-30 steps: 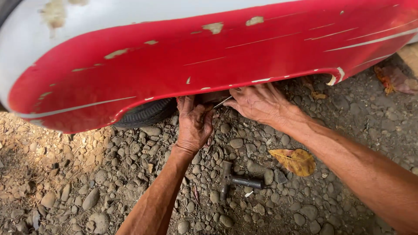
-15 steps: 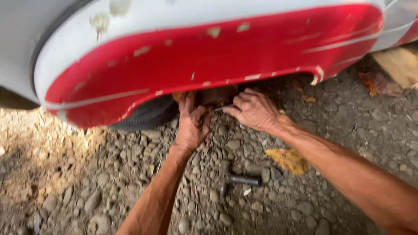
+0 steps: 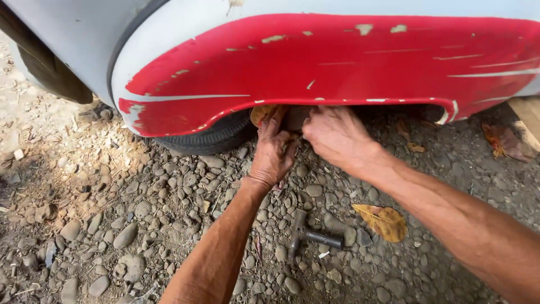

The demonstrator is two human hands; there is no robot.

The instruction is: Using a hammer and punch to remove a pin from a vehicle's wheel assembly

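Note:
A red fender [image 3: 337, 67] with chipped paint arches over a black tyre [image 3: 211, 135] on a grey-white vehicle body. My left hand [image 3: 273, 152] reaches up under the fender's lower edge, fingers pressed against the wheel area. Beside it, my right hand [image 3: 334, 135] also reaches under the edge, fingers curled out of sight behind the rim. What either hand grips is hidden by the fender. A dark metal tool [image 3: 309, 236] with a cross handle lies on the gravel below my arms, touched by neither hand.
The ground is gravel and pebbles [image 3: 140, 225] with dry dirt at the left. A yellow dry leaf [image 3: 385, 219] lies near the tool; brown leaves [image 3: 503, 141] lie at the right. A wooden plank [image 3: 526, 112] shows at the right edge.
The view has shifted, so the fender and tyre now sit further right and higher. Both hands have stayed under the fender edge, closer together.

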